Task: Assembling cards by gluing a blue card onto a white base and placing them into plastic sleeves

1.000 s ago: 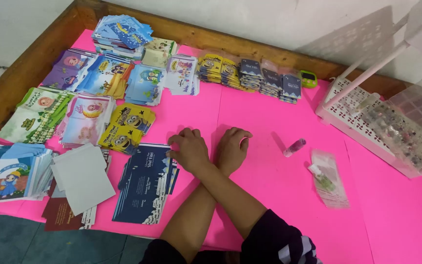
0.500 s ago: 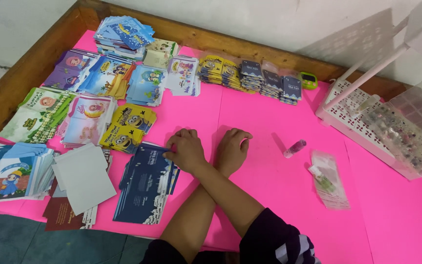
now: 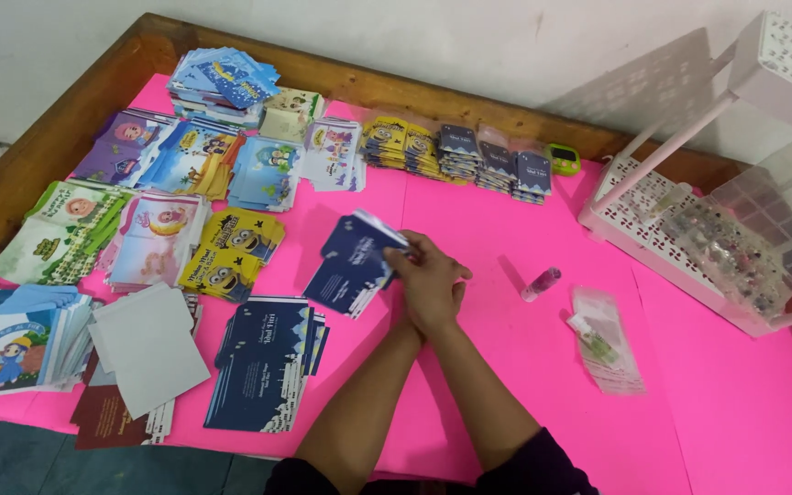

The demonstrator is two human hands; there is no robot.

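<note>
1. Gripping a small stack of dark blue envelopes (image 3: 356,263), the right hand (image 3: 428,275) has its fingers curled round the stack's right edge and lifts it, tilted, just above the pink table cover (image 3: 726,403), a little left of the middle of the head view.
2. Crossing beneath the right wrist, the left hand (image 3: 456,295) is mostly hidden; whether it is open or closed cannot be told.
3. At 7 o'clock from the hands lies a larger pile of dark blue envelopes (image 3: 266,362), flat on the cover and apart from the lifted stack.
4. At 3 o'clock, near the hands, lies a small pink glue stick (image 3: 541,284); beyond it, at 4 o'clock, a clear plastic bag (image 3: 607,339).
5. At 9 o'clock sit yellow cartoon envelopes (image 3: 231,249).
6. At 2 o'clock stands a white plastic rack (image 3: 653,238).
7. At 12 o'clock, rows of small packets (image 3: 456,151) line the wooden edge.
</note>
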